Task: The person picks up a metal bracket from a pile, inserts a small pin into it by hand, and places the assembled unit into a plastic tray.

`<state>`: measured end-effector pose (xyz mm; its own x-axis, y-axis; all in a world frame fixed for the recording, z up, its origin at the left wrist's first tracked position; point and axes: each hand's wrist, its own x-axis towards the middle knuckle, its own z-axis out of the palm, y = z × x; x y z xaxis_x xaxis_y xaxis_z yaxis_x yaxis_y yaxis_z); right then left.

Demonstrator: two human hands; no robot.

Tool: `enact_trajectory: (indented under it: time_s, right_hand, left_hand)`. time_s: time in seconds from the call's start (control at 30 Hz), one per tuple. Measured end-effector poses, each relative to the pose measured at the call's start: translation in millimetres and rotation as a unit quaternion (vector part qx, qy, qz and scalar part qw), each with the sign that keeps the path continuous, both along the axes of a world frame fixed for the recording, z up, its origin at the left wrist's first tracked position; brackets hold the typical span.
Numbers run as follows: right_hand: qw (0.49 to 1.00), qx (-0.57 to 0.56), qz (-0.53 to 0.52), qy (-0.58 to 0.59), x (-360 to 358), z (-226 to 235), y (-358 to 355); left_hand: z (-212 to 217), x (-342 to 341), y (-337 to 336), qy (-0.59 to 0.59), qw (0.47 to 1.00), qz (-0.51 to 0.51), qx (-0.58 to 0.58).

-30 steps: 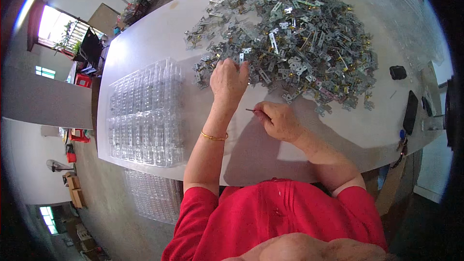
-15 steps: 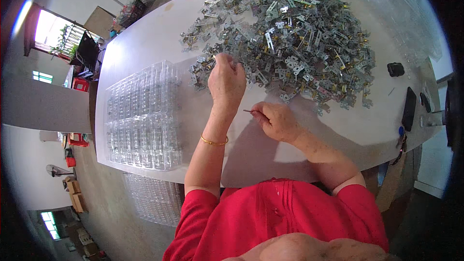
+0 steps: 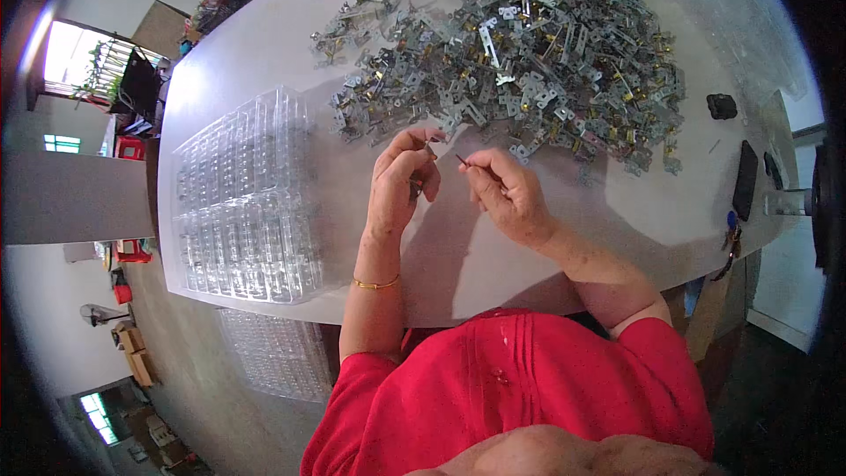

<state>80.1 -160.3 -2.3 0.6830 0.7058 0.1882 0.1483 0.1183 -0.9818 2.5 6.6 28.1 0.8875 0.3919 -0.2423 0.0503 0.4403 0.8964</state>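
My left hand [image 3: 392, 189] is raised over the table at the near edge of a heap of small metal brackets [image 3: 564, 62]. Its fingers are curled, pinching a small metal piece [image 3: 432, 148] whose exact shape is hard to make out; something dark shows among the lower fingers. Facing it, my right hand [image 3: 511, 198] is closed on a thin dark rod [image 3: 463, 160], its tip pointing at the left fingertips. A narrow gap separates the two hands. The heap mixes silvery plates with some brass-coloured pieces.
Clear plastic blister trays [image 3: 247, 211] are stacked on the table's left side, with more trays [image 3: 273, 353] below the near edge. To the right lie a small black object [image 3: 721, 106], a long black case [image 3: 745, 181] and clear plastic sheeting [image 3: 749, 26].
My left hand has drawn back from the heap and turned, bringing a small metal piece toward me. My right hand has moved up with the rod, close to the left fingers. The view has shifted slightly.
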Motion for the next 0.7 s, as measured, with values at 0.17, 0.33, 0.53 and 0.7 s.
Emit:
enact_trajectory:
  time_s: [0.17,0.33,0.53,0.7]
  right_hand:
    - [0.999,-0.025,-0.007,0.023,-1.3,0.2,0.5]
    - [0.999,-0.040,-0.018,0.015,-2.2,-0.1,1.1]
    - [0.998,-0.060,-0.025,0.002,-1.0,2.2,-1.2]
    - [0.996,-0.063,-0.046,-0.044,-2.2,4.5,-0.6]
  left_hand:
    - [-6.4,-8.1,-0.1,0.002,0.999,-0.040,0.003]
    - [-8.4,-8.6,-1.5,0.009,0.999,-0.036,-0.004]
    - [-12.1,-9.6,1.2,0.023,0.998,-0.045,0.027]
    - [-20.8,-9.2,-3.5,0.033,0.958,-0.002,0.286]
